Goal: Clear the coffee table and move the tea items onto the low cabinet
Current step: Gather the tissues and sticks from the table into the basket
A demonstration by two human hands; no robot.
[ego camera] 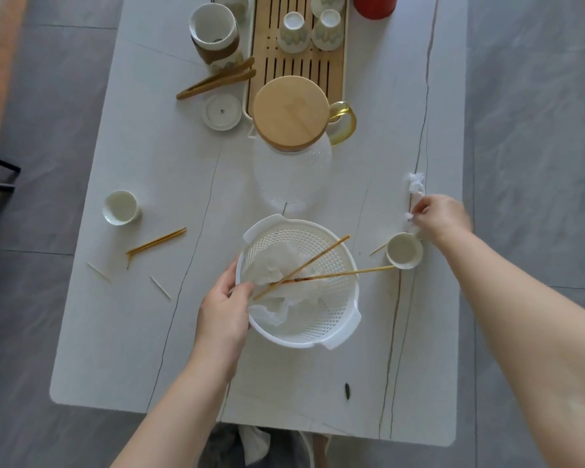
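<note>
My left hand (224, 307) grips the rim of a white plastic colander (331, 319) in the middle of the white coffee table (122, 349). Crumpled tissue (271, 285) and two long wooden sticks (318, 260) lie inside it. My right hand (441, 217) pinches a crumpled white tissue (415, 185) near the table's right edge. A small white cup (404, 250) stands just below that hand. Another white cup (120, 207) sits at the left. A glass pitcher with a bamboo lid (291, 114) stands beyond the colander.
A bamboo tea tray (271, 62) with small cups (293, 30) is at the far end, beside a ceramic jar (215, 32), its lid (222, 112) and wooden tongs (217, 82). Loose sticks (156, 243) and toothpicks (160, 287) lie at left. A red container (374, 5) stands far right.
</note>
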